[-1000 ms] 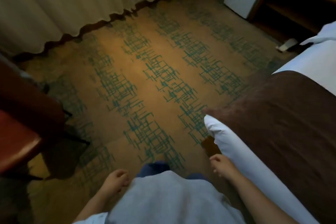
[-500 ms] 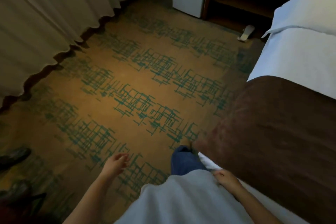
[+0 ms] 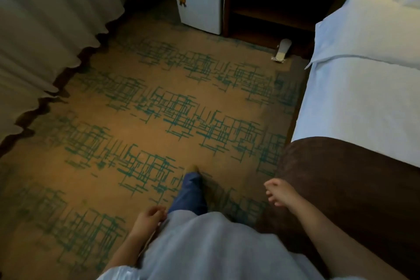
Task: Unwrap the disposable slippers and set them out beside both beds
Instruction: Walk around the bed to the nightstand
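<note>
Both hands (image 3: 280,192) hang far from wrapped slippers (image 3: 281,50).

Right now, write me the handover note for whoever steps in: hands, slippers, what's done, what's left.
Left hand: empty, fingers loosely curled, at the hip.
Right hand: empty, relaxed, beside the brown bed runner.
Slippers: one wrapped slipper pack lies on the carpet at the foot of the wooden nightstand, close to the head end of the bed. The white mini fridge stands left of the nightstand.
Done: nothing visibly unwrapped or set out.
Left: pick up the pack, unwrap it, set the slippers beside this bed; the second bed is out of view.
</note>
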The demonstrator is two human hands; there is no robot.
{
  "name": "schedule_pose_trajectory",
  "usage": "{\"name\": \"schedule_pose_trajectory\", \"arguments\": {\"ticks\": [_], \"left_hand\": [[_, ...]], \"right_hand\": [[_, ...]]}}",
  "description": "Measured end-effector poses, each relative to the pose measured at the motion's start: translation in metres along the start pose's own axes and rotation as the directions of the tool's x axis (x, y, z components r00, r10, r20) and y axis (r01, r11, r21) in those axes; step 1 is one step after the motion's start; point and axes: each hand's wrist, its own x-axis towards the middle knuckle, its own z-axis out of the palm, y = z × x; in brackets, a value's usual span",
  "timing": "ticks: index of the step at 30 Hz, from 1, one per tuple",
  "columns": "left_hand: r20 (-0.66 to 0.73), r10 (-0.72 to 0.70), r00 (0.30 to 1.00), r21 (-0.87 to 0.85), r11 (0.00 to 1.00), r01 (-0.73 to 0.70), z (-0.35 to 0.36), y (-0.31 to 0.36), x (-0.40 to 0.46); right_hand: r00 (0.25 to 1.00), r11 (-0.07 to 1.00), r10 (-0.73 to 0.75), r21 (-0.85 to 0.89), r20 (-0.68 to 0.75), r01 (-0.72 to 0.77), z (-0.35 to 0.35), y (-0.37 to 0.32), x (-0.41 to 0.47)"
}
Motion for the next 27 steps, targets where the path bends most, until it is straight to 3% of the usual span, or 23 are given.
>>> {"name": "schedule_pose_trajectory", "arguments": {"ticks": [8, 16, 19, 22, 27], "left_hand": [[0.130, 0.057, 0.990, 0.085, 0.994, -0.069, -0.036, 0.170, 0.122], [0.165, 0.114, 0.980, 0.253, 0.955, -0.153, -0.058, 0.370, 0.223], [0.185, 0.145, 0.972, 0.250, 0.949, -0.190, -0.043, 0.435, 0.247], [0.210, 0.185, 0.960, 0.229, 0.945, -0.232, -0.018, 0.485, 0.268], [0.193, 0.177, 0.965, 0.185, 0.959, -0.213, 0.039, 0.539, 0.297]], "right_hand": [[0.997, 0.997, 0.056, 0.064, -0.060, -0.053, -0.029, -0.083, 0.068], [0.989, 0.994, 0.104, 0.038, -0.107, -0.100, -0.039, -0.167, 0.114], [0.983, 0.993, 0.109, 0.066, -0.148, -0.100, -0.057, -0.189, 0.128], [0.989, 0.992, 0.120, 0.052, -0.091, -0.115, -0.083, -0.203, 0.152], [0.987, 0.984, 0.137, 0.131, -0.088, -0.125, -0.166, -0.230, 0.210]]}}
